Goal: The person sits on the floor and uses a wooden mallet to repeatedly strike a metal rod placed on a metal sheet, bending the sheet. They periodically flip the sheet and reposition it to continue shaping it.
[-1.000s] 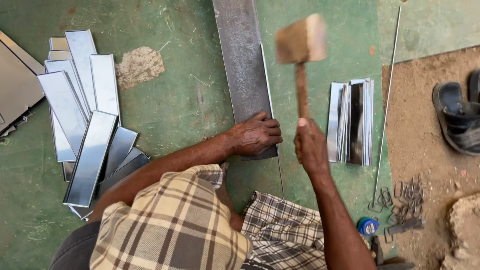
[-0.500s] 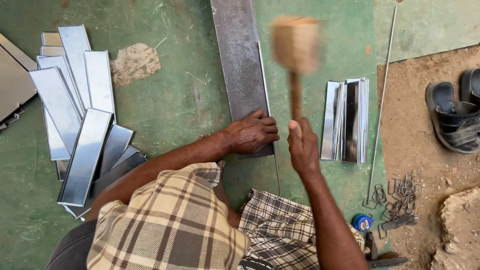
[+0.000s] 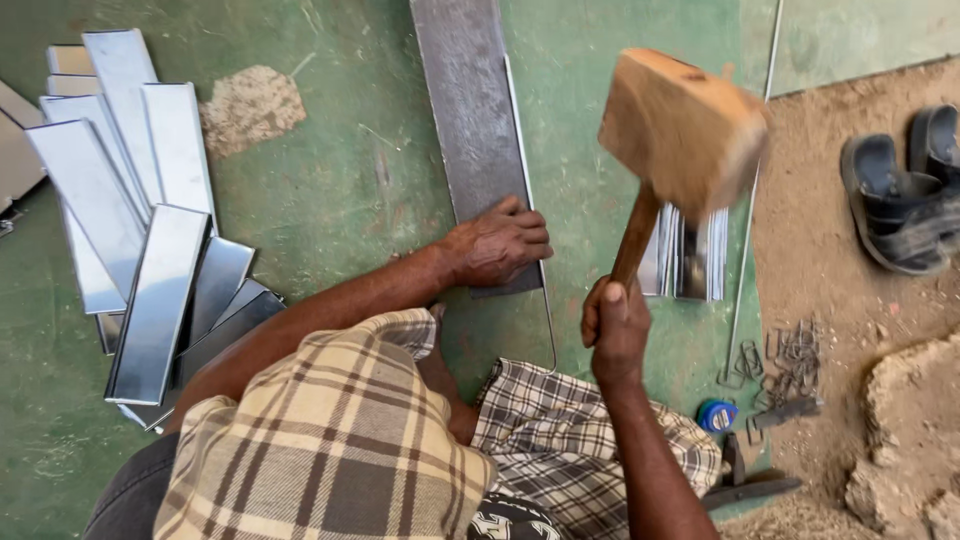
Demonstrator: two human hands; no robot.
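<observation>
My left hand presses flat on the near end of a long grey steel bar that lies on the green floor. A thin sheet-metal strip runs along the bar's right edge and sticks out toward me. My right hand is shut on the handle of a wooden mallet. The mallet's block head is raised high, close to the camera and blurred, to the right of the bar.
A pile of folded sheet-metal channels lies to the left. A small stack of metal pieces sits partly behind the mallet. Black sandals, wire clips, a blue tape measure and a thin rod lie on the right.
The mallet has swung up and toward the camera, to the right of the bar. My left hand stays on the bar.
</observation>
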